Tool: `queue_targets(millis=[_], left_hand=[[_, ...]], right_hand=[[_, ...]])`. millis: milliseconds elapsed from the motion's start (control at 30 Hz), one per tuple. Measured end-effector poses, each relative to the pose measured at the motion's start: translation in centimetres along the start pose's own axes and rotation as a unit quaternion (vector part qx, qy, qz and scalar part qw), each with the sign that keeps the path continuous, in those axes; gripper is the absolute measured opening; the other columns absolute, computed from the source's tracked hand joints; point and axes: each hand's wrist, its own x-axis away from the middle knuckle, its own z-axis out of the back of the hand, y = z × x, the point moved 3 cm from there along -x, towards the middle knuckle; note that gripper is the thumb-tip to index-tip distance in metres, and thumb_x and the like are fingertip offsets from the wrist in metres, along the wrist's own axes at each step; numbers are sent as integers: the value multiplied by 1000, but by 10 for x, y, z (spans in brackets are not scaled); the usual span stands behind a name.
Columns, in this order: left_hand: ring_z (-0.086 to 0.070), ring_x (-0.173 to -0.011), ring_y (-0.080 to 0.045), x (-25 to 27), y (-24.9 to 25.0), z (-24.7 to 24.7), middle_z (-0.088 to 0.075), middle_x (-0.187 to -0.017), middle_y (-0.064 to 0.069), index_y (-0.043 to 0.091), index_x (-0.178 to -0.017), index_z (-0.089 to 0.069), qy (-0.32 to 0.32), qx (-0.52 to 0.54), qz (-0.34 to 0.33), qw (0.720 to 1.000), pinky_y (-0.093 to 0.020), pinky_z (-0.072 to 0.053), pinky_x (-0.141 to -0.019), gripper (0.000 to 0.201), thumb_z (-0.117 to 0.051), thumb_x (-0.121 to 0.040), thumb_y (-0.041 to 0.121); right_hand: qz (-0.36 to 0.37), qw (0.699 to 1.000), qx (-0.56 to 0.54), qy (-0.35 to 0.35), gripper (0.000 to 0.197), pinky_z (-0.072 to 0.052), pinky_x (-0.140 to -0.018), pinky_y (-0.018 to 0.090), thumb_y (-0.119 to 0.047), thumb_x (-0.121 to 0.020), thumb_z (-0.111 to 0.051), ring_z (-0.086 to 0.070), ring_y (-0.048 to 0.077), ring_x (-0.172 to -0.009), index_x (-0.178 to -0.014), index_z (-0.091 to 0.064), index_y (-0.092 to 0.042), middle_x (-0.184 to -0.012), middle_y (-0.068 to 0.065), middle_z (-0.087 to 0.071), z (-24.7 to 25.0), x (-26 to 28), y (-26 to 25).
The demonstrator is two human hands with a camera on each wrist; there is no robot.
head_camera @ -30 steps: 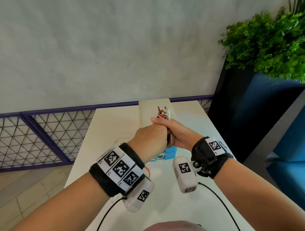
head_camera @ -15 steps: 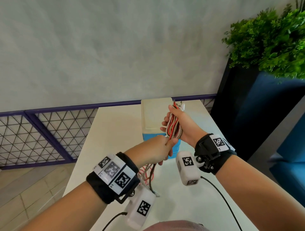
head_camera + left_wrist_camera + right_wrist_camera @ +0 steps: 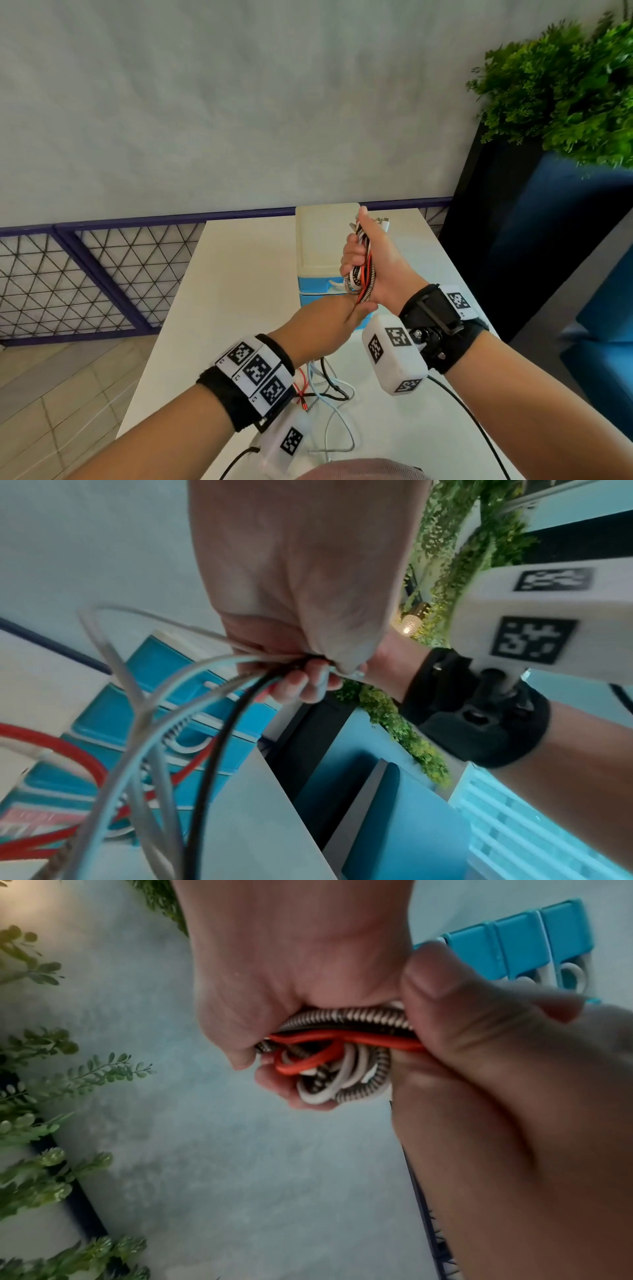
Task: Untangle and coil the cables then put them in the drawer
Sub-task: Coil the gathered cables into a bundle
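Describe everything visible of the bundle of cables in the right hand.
The bundle of cables is a tight hank of folded loops: red, white and black-and-white braided strands that look rubbery or woven. The right hand grips it upright above the table, in front of the blue drawer unit, white plugs poking out on top. The left hand pinches the strands just below; loose tails hang down onto the table.

Even, soft daylight; blurred wrist views, dimmer right wrist, wide-angle bending at edges.
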Motion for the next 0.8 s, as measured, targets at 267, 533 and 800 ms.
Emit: queue_targets(millis=[267,533,800], left_hand=[[-61,-55,-14,12,-34,-5,-44,-56,4,19,-65,-41,-123,206,23,970,-29,-43,-61,37,-41,-99,32],[-59,-51,-11,18,-56,4,-44,-52,5,14,-79,-56,-173,456,92,868,-39,-48,-86,33,-48,-89,45],[-41,-51,-10,17,-73,25,-36,-59,5,14,-80,-50,-56,371,92,922,-36,-45,-77,36,-38,-98,43]], right_hand=[[81,994,35,61,45,-31,-39,20,-52,-88,-60,-25,6,-35,-63,-38,-21,-44,-8,-27,11,-9,-16],[167,970,100,143,41,-37,-41,24,-38,-92,-61,-33,10,-34,-65,-35,-20,-46,-5,-31,27,-16,-29],[166,953,212,140,29,-49,-52,29,-26,-94,-56,-50,12,-43,-70,-44,-16,-53,-2,-45,46,-22,-36]])
